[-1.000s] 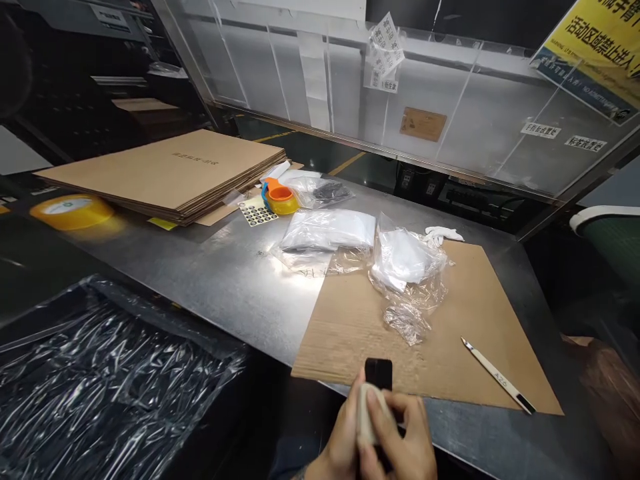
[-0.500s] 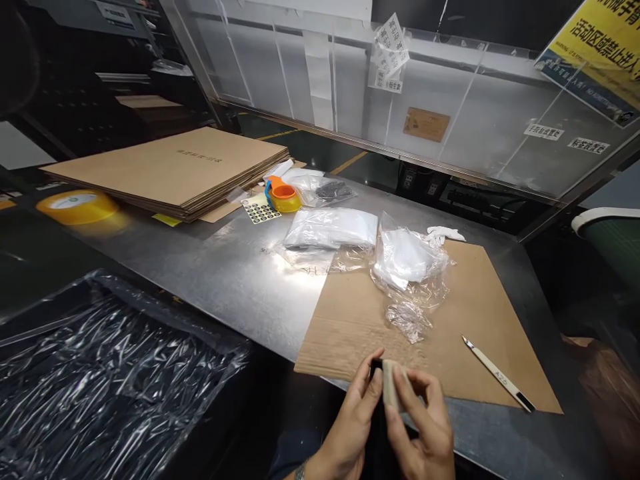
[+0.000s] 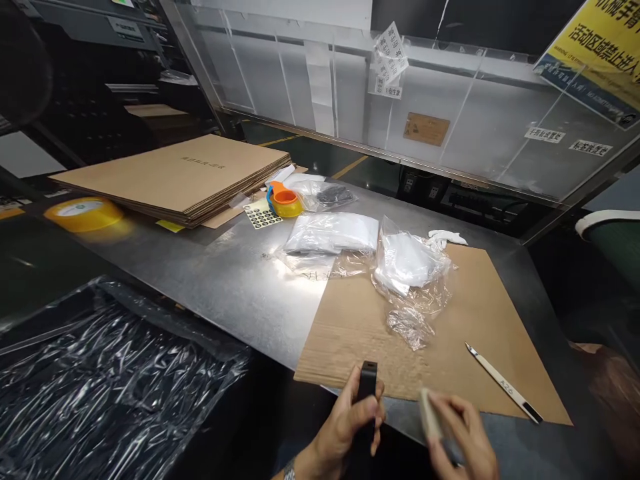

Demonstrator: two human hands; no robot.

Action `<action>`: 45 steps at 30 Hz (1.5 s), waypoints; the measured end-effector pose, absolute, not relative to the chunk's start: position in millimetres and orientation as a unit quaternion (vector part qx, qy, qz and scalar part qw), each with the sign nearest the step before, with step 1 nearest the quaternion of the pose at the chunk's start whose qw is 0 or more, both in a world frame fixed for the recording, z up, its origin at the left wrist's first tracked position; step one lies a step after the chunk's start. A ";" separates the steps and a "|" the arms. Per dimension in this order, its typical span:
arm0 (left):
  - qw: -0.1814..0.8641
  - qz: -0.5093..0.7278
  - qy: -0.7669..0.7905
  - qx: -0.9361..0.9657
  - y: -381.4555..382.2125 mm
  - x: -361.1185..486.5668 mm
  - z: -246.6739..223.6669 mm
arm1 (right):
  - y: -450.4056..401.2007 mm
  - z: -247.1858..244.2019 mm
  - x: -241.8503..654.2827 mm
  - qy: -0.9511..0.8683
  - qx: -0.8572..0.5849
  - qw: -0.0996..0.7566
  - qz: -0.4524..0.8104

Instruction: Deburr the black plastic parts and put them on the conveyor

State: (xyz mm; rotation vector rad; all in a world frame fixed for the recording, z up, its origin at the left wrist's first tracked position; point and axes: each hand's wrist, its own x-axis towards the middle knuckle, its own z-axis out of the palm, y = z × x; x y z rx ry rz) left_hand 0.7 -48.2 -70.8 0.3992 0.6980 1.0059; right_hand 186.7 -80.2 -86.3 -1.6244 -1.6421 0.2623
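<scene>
My left hand (image 3: 347,423) is wrapped round a black bar-shaped object (image 3: 367,383), held upright near the table's front edge. To its right, my right hand (image 3: 465,437) pinches a beige block (image 3: 430,417), blurred by motion, with something dark beneath it. The two hands are apart. Beyond them a brown cardboard sheet (image 3: 350,333) bears a white-handled pen-like knife (image 3: 500,380) and crumpled clear plastic (image 3: 413,327). A clear bag with white contents (image 3: 407,260) lies on the sheet's far part, beside another wrapped white packet (image 3: 333,233).
Stacked cardboard (image 3: 180,170) and a yellow tape roll (image 3: 85,213) are at the left. An orange tape dispenser (image 3: 285,197) stands near a sticker sheet (image 3: 263,213). Black plastic (image 3: 115,380) fills the lower left. A white glove (image 3: 447,238) lies beyond the sheet.
My right hand has moved right with the beige block, away from the black object. My left hand keeps hold of that object, now more fully visible. The view has shifted slightly.
</scene>
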 end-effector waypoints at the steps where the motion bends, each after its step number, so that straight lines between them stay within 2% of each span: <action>1: 0.784 0.465 0.325 0.252 -50.4 -0.3 -70.4 | -68.6 -90.9 202.4 -0.657 -0.644 0.383 0.089; 4: 0.689 0.435 0.378 0.441 -55.4 -1.8 -68.7 | -37.7 -104.8 236.6 -0.675 -0.662 0.322 0.054; 6: 0.603 0.410 0.446 0.518 -58.0 -1.1 -67.1 | -27.6 -108.2 241.8 -0.673 -0.670 0.312 0.041; 10: 0.499 0.404 0.549 0.535 -61.2 0.6 -64.1 | -41.1 -89.6 212.8 -0.695 -0.636 0.324 0.086; 14: 0.543 0.371 0.506 0.558 -60.8 -1.5 -62.5 | -66.9 -62.9 175.4 -0.730 -0.497 0.355 0.307; 18: 0.618 0.352 0.453 0.537 -61.3 -2.6 -60.4 | -74.1 -59.3 164.4 -0.655 -0.507 0.382 0.410; 24: 0.659 0.336 0.402 0.539 -60.6 -8.3 -52.2 | -76.4 -65.0 166.1 -0.607 -0.513 0.416 0.442; 29: 0.661 0.287 0.374 0.584 -58.7 -15.6 -51.6 | -76.9 -61.8 165.7 -0.597 -0.503 0.410 0.471; 33: 0.640 0.261 0.388 0.610 -63.4 -16.1 -61.5 | -76.8 -60.5 168.1 -0.603 -0.481 0.402 0.494; 40: 0.637 0.278 0.447 0.563 -76.3 -6.0 -73.1 | -77.6 -55.7 164.2 -0.501 -0.483 0.410 0.589; 45: 0.635 0.273 0.419 0.589 -73.7 -9.0 -78.2 | -74.4 -54.9 164.8 -0.508 -0.462 0.403 0.605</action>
